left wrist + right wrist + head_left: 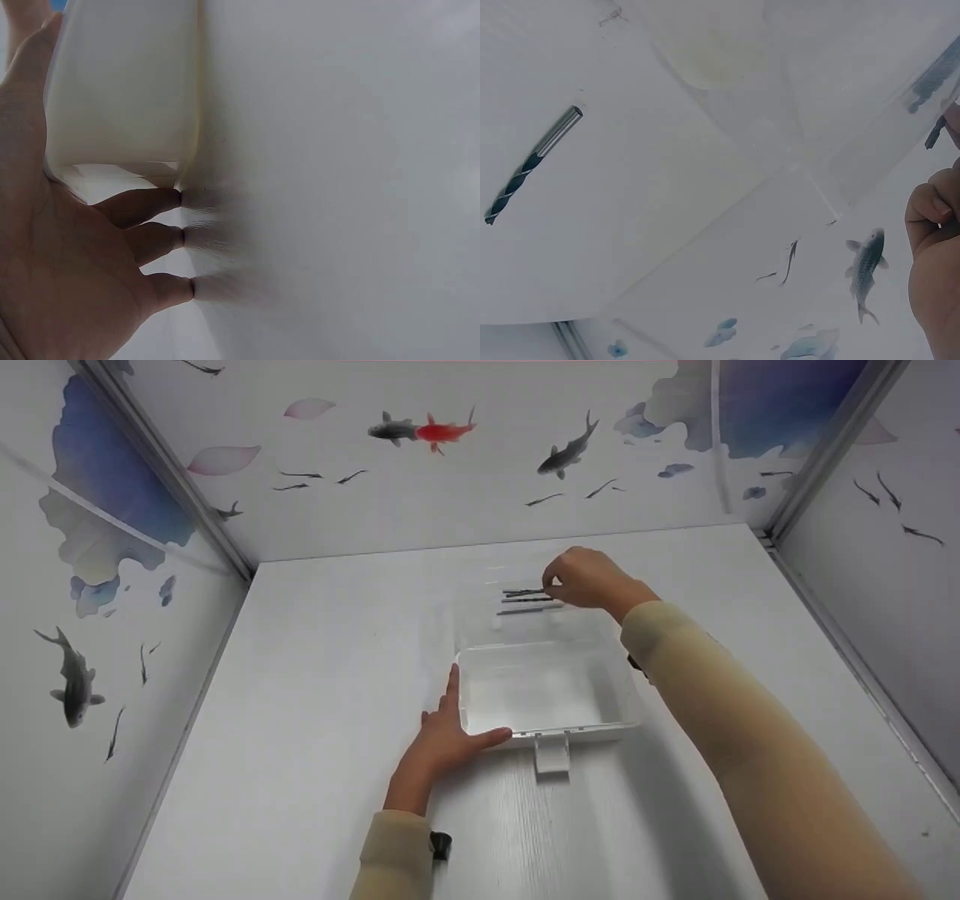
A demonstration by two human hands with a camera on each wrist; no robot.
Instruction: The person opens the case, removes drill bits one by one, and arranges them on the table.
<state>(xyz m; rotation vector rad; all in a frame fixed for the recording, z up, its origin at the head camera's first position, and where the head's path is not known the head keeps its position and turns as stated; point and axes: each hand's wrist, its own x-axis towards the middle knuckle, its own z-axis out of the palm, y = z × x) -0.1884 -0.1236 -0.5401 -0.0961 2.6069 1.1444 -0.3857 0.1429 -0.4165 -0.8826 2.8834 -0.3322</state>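
A clear plastic box (pixel 555 730) stands on the white table with its lid (pixel 476 626) folded back behind it. At the box's front left corner rests my left hand (pixel 442 741), thumb along the front edge and index finger along the side. In the left wrist view the other fingers (pixel 154 289) stretch down to the tabletop. Over the lid, my right hand (pixel 589 577) pinches a thin dark drill bit (pixel 934 135), mostly hidden by the fingers. Several slim dark rods (pixel 526 600) lie side by side below it in the head view.
One spiral drill bit (pixel 534 163) with a shiny shank lies on the table in the right wrist view. A white latch (pixel 553 756) hangs at the box front. Walls with painted fish (pixel 568 450) enclose the table (pixel 322 697) at the back and sides.
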